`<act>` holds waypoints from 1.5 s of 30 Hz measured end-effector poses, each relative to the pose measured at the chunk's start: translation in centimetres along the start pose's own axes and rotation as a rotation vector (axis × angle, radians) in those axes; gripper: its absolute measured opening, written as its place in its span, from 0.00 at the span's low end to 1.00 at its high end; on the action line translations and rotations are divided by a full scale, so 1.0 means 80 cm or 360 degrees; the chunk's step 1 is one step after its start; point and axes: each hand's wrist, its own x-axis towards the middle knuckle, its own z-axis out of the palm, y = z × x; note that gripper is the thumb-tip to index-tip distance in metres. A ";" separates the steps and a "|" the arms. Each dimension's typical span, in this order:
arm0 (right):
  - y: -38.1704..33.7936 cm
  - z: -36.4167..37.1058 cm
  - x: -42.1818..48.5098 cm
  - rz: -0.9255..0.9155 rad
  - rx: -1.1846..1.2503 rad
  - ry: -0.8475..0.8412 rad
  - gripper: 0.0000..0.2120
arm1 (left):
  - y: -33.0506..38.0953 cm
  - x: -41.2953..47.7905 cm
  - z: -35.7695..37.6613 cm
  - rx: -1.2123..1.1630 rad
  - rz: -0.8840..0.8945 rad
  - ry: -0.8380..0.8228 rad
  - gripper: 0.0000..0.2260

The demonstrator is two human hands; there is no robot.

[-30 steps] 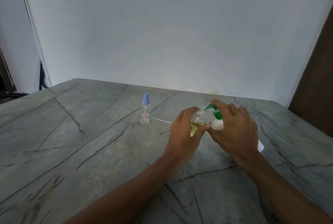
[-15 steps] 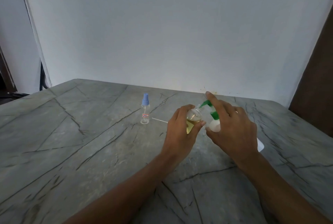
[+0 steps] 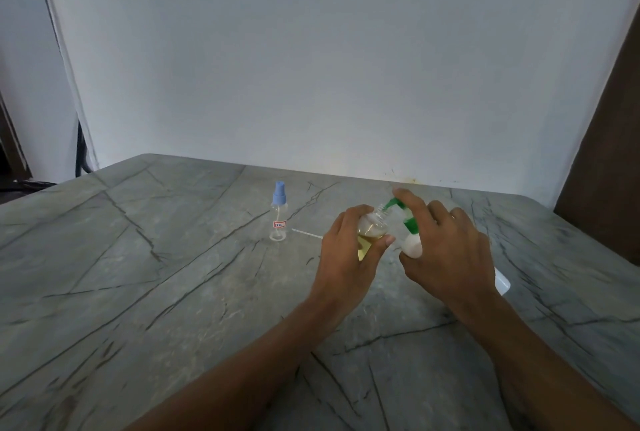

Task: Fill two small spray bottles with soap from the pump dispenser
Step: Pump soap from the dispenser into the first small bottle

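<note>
A: The left hand [image 3: 346, 267], what has it got?
B: Fingers wrapped round the open spray bottle [image 3: 370, 229], tilted over the table [image 3: 138, 274], part full of yellowish soap, its neck at the green nozzle [image 3: 394, 203]. The right hand [image 3: 446, 254] grips the pump dispenser [image 3: 412, 245], forefinger resting on its top.
A: How will it handle?
B: Light, thin plastic, likely slippery if soap dribbles. Hold the belly, gently.
A: The second one?
B: The capped spray bottle [image 3: 278, 219] stands upright, well left, a thin white tube [image 3: 306, 233] beside it.
</note>
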 end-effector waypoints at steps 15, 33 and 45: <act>0.004 0.005 -0.002 0.0026 0.0073 0.0048 0.43 | 0.001 -0.003 0.004 -0.0006 0.0046 -0.0046 0.21; -0.002 -0.004 -0.003 -0.0003 -0.0057 0.0016 0.49 | -0.003 -0.003 0.003 -0.0079 0.0047 0.0026 0.20; 0.007 0.003 -0.002 0.0004 0.0102 0.0102 0.39 | 0.001 -0.006 0.007 -0.0056 0.0164 0.0000 0.20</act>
